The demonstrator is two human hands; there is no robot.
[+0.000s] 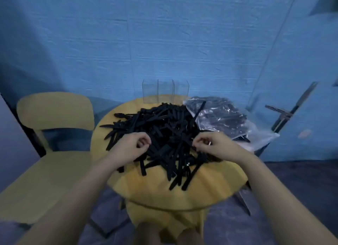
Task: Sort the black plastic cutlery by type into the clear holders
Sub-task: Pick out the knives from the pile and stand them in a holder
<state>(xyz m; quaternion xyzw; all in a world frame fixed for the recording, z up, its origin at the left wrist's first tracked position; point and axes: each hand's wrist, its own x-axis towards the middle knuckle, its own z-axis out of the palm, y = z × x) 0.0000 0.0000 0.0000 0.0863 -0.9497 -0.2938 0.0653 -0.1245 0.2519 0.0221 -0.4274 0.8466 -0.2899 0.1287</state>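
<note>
Both hands, left hand (134, 145) and right hand (213, 144), hover loosely curled, holding nothing, over a heap of black plastic cutlery (161, 131) before three clear plastic holders (165, 91).

The cutlery heap (161, 135) is matt black plastic. At twelve o'clock, the holders (165, 91) are clear, smooth plastic. At two o'clock lies a glossy, crinkled clear plastic bag (223, 116). A yellow cloth (210, 186) covers the table; the backdrop (164, 43) looks like creased blue fabric.

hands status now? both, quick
Left hand: fingers curled over the cutlery pile; grip cannot be told.
Right hand: fingers curled at the pile's edge; grip cannot be told.
</note>
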